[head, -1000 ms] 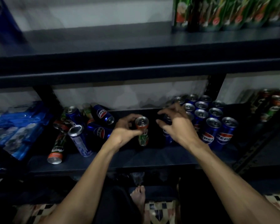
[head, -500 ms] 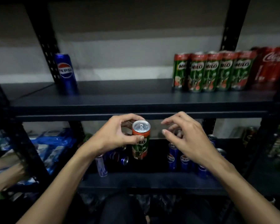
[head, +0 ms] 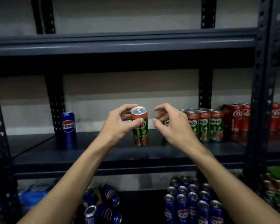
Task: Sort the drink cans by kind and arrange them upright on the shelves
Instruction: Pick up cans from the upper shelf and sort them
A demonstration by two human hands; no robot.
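The left hand (head: 118,125) gripped a slim green-and-red Milo can (head: 140,130) upright; the right hand (head: 171,126) hung loosely curled, empty. The dark metal shelf (head: 87,152) held Milo cans (head: 204,125) right, one blue Pepsi can (head: 69,126) left.

Quick count at the middle shelf (head: 103,152): one lone Pepsi can (head: 69,129), one held-up Milo can (head: 140,131), at least four standing Milo cans (head: 204,126), Cokes (head: 238,117) uncountable.
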